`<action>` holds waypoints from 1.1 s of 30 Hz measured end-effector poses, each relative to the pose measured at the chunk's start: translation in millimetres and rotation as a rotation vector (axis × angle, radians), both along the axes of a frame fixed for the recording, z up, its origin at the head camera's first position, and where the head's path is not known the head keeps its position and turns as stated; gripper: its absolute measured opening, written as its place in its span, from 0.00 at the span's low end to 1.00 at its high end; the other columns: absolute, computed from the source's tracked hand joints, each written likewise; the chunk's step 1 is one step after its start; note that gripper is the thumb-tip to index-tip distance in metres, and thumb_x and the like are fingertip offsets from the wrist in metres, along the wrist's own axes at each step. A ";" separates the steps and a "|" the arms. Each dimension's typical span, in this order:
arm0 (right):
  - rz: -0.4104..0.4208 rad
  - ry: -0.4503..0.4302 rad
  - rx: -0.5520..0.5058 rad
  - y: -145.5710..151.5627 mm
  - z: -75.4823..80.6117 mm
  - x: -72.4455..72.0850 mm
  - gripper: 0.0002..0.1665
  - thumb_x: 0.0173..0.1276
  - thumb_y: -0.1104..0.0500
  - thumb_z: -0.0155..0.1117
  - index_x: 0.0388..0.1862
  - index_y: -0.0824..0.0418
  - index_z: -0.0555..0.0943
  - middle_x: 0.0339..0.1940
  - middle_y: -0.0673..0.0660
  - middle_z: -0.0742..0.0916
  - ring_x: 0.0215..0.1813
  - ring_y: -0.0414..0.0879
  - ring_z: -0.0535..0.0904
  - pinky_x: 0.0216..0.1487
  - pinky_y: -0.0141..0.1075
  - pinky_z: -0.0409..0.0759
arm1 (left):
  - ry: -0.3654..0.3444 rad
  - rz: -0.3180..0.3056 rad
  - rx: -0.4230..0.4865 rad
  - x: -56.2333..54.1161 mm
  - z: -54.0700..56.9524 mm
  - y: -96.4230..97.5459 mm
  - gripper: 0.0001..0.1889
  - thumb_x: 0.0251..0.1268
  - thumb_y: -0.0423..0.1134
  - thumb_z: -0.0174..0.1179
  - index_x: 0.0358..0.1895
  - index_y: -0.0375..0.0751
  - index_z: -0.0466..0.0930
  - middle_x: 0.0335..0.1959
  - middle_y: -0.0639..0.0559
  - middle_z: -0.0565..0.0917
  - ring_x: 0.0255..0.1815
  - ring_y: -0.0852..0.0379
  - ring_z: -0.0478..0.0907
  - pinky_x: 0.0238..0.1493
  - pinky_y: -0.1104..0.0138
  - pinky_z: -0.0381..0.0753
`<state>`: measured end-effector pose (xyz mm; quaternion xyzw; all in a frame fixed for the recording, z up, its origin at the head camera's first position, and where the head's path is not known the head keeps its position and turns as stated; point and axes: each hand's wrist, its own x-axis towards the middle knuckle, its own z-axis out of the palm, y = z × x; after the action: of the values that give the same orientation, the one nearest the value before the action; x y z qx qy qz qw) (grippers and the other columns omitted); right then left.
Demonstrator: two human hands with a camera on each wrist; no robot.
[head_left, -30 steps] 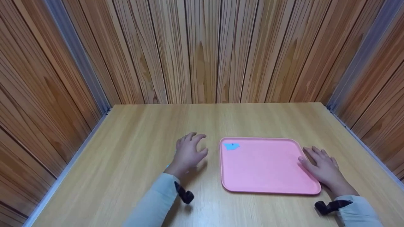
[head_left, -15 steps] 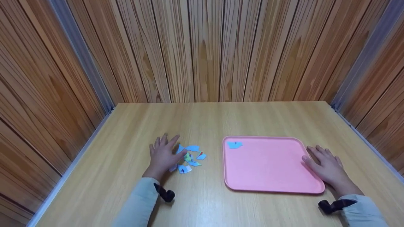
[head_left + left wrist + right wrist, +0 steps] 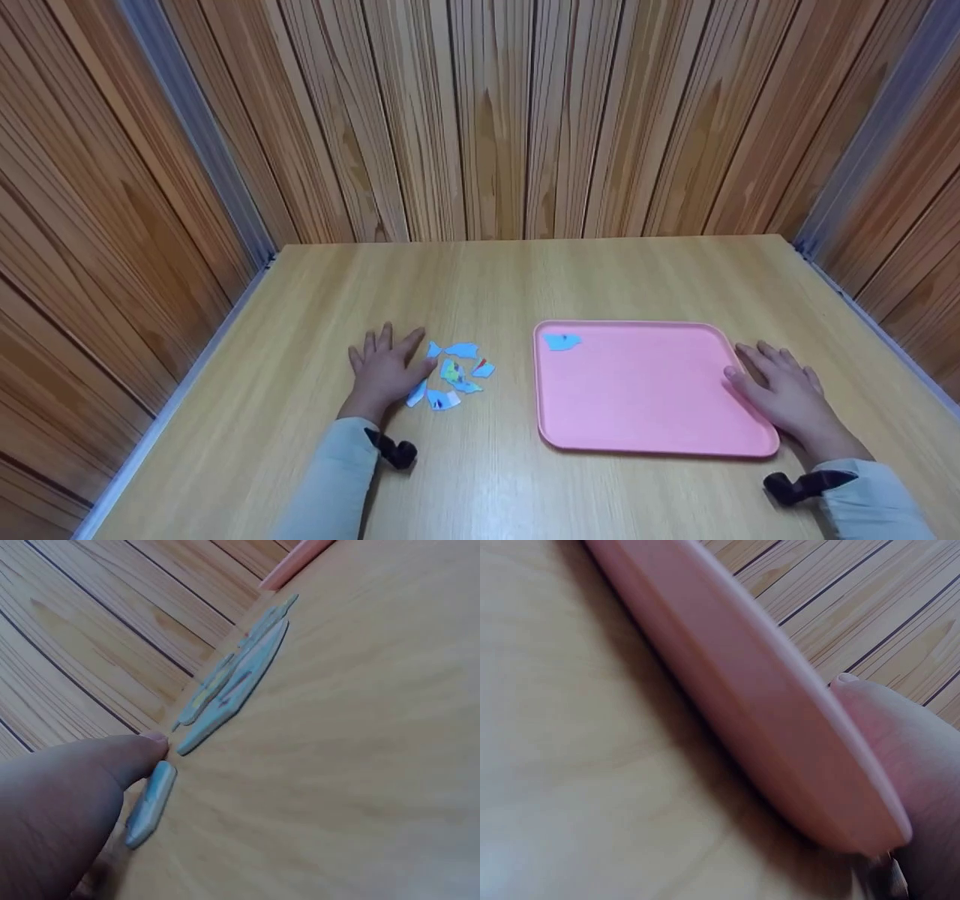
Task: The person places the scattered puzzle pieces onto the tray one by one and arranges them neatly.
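On the pale table (image 3: 480, 491) (panelled walls (image 3: 491, 120) around) lie flat pieces (image 3: 453, 372).

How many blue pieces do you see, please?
7 at least: 1 blue piece in the far left corner of the pink tray, and 6 or more loose pieces on the table by the left hand. The middle ones run together, and the hand may hide others.

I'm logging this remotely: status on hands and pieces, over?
Left hand spread beside loose blue pieces. Right hand at right edge of pink tray. One piece in tray's far left corner. No obstacle seen.
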<state>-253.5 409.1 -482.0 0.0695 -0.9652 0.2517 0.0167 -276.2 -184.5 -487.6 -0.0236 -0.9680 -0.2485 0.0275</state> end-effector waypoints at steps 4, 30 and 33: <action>0.001 -0.006 -0.002 1.0 -0.2 -0.2 0.48 0.77 0.33 0.46 0.80 0.67 0.55 0.77 0.81 0.52 0.76 0.81 0.37 0.68 0.75 0.27 | 0.027 -0.008 -0.006 -1.7 -0.4 1.6 0.34 0.69 0.64 0.54 0.75 0.58 0.68 0.81 0.32 0.50 0.79 0.25 0.37 0.69 0.29 0.27; -0.007 -0.017 -0.007 0.8 2.9 1.1 0.48 0.77 0.33 0.46 0.79 0.67 0.57 0.78 0.80 0.52 0.77 0.79 0.38 0.68 0.74 0.27 | 0.081 -0.293 0.015 -12.3 -0.6 -10.9 0.30 0.74 0.50 0.57 0.77 0.60 0.64 0.78 0.51 0.64 0.80 0.41 0.50 0.76 0.37 0.37; -0.005 -0.027 -0.010 0.9 2.3 1.3 0.49 0.77 0.32 0.46 0.80 0.67 0.57 0.78 0.80 0.52 0.77 0.79 0.37 0.69 0.73 0.27 | 0.053 -0.253 0.081 -11.3 -0.2 -7.2 0.31 0.73 0.47 0.60 0.77 0.65 0.63 0.73 0.58 0.70 0.78 0.46 0.54 0.77 0.42 0.46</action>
<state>-252.1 410.0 -479.6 0.0635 -0.9643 0.2572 0.0045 -287.5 -191.8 -487.7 -0.1507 -0.9453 -0.2883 0.0223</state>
